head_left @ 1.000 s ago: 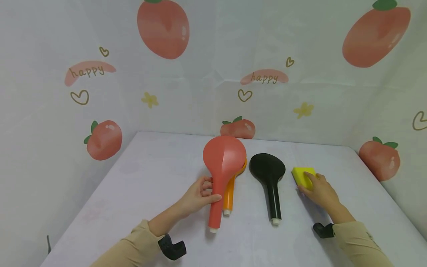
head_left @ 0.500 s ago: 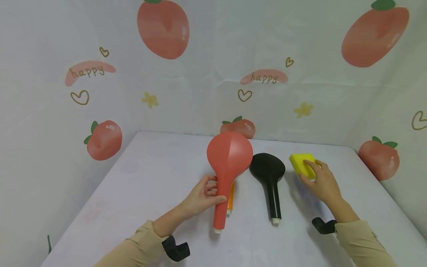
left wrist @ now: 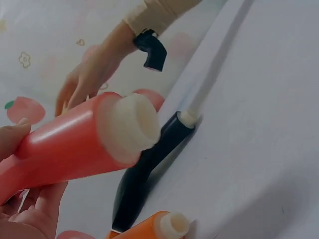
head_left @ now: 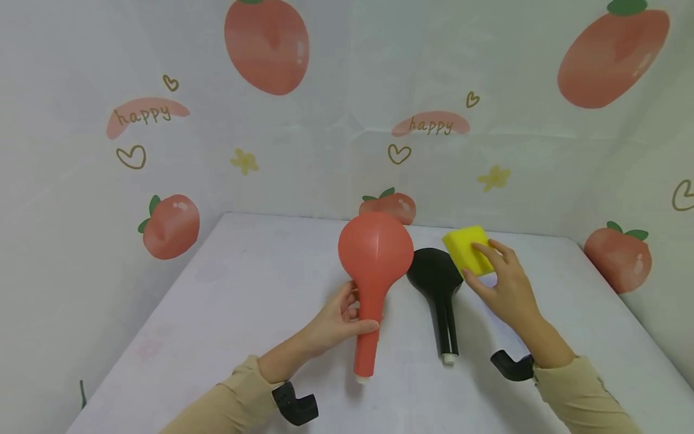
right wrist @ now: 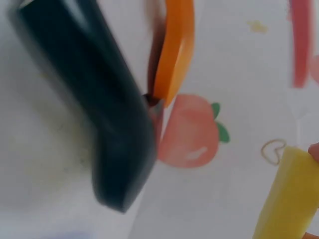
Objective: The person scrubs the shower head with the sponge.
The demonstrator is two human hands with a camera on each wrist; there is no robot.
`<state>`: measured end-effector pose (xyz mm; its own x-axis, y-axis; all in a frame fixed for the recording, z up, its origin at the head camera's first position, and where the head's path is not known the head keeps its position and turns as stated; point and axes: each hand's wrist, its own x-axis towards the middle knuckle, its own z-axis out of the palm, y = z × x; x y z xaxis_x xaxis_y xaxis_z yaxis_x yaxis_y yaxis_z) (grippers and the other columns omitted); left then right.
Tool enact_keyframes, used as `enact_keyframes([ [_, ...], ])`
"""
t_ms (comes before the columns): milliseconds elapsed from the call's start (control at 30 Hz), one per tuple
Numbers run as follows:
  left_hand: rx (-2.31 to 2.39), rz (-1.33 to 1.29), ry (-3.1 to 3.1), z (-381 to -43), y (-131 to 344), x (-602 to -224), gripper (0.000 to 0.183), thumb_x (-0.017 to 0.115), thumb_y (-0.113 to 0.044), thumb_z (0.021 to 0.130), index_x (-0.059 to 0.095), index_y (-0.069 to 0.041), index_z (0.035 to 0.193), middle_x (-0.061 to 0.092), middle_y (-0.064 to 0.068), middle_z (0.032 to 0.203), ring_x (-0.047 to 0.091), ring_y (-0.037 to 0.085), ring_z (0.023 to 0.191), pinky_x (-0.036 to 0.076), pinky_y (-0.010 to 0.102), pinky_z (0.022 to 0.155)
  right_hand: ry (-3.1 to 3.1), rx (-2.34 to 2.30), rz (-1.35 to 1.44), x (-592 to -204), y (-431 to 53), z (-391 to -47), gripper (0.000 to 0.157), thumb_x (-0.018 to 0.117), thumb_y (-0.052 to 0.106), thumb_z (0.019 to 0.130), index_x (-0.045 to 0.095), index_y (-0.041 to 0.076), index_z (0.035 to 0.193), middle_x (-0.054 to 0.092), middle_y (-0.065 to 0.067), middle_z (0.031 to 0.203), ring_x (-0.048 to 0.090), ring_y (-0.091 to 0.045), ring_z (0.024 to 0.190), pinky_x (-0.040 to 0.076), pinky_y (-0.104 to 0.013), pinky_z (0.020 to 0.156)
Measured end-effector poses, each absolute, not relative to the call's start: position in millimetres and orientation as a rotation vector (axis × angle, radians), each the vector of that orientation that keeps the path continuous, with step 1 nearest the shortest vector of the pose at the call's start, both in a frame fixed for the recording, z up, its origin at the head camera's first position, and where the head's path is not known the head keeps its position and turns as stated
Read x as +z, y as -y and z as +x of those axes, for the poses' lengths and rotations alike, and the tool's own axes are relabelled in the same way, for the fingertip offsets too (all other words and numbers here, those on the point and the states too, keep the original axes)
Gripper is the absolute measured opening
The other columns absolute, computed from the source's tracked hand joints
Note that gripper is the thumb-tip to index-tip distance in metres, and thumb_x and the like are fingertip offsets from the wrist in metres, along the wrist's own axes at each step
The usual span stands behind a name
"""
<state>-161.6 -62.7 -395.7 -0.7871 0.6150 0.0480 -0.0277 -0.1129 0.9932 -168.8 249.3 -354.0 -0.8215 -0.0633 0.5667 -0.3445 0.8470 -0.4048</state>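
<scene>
My left hand [head_left: 335, 324] grips the handle of a red shower head [head_left: 375, 253], its round head up and its white hollow end low above the table. In the left wrist view that white end points toward the camera. My right hand [head_left: 511, 294] pinches a yellow sponge [head_left: 467, 250] between thumb and fingers, raised near the head of a black shower head [head_left: 435, 274]. This black one lies on the table, its handle toward me. An orange shower head [left wrist: 149, 228] lies to its left, almost wholly hidden behind the red one in the head view.
The white table [head_left: 260, 271] meets a printed cloth backdrop [head_left: 320, 150] along its back edge. A black wrist device [head_left: 295, 405] is on the left wrist, and another [head_left: 512, 366] is on the right.
My right hand has lifted the sponge off the table and carried it up and left, close to the black shower head. The red shower head has shifted right and slightly up, covering the orange one.
</scene>
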Motion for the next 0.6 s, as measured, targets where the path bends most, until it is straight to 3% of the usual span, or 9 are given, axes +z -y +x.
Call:
enact_keyframes([
  [233,2.036,0.594,-1.628,-165,62,-404,0.075,0.067,-0.014,0.085,0.021,-0.014,0.144,0.043,0.014,0.136,0.053,0.040,0.120,0.050,0.034,0.096,2.417,0.729,0.381,-345,-235,-161,0.050,0.072,0.004,0.075,0.054,0.001,0.122,0.044,-0.028,0.129,0.049,-0.046,0.107,0.049,-0.064,0.077],
  [433,2.056,0.570,-1.596,-169,60,-412,0.073,0.068,-0.013,0.085,0.024,-0.014,0.144,0.040,0.024,0.139,0.052,0.040,0.122,0.051,0.034,0.094,2.378,0.758,0.489,-344,-221,-156,0.053,0.074,0.003,0.073,0.055,0.004,0.122,0.045,-0.024,0.131,0.050,-0.040,0.110,0.051,-0.057,0.079],
  [467,2.053,0.566,-1.599,-168,59,-412,0.074,0.069,-0.014,0.085,0.024,-0.014,0.143,0.040,0.025,0.139,0.053,0.038,0.121,0.051,0.034,0.094,2.370,0.745,0.512,-345,-219,-155,0.054,0.075,0.003,0.072,0.056,0.004,0.122,0.046,-0.023,0.131,0.050,-0.039,0.111,0.052,-0.054,0.081],
  [533,2.043,0.554,-1.613,-167,58,-411,0.076,0.070,-0.016,0.083,0.024,-0.014,0.144,0.042,0.024,0.137,0.057,0.032,0.118,0.052,0.032,0.093,2.353,0.719,0.561,-346,-213,-154,0.057,0.077,0.004,0.070,0.057,0.006,0.123,0.047,-0.021,0.131,0.051,-0.037,0.112,0.052,-0.034,0.089],
  [600,2.034,0.544,-1.632,-165,57,-409,0.077,0.071,-0.018,0.083,0.024,-0.013,0.144,0.048,0.020,0.133,0.060,0.024,0.112,0.052,0.030,0.092,2.333,0.697,0.612,-347,-208,-153,0.060,0.079,0.003,0.067,0.057,0.007,0.123,0.047,-0.021,0.131,0.051,-0.036,0.113,0.043,-0.014,0.095],
])
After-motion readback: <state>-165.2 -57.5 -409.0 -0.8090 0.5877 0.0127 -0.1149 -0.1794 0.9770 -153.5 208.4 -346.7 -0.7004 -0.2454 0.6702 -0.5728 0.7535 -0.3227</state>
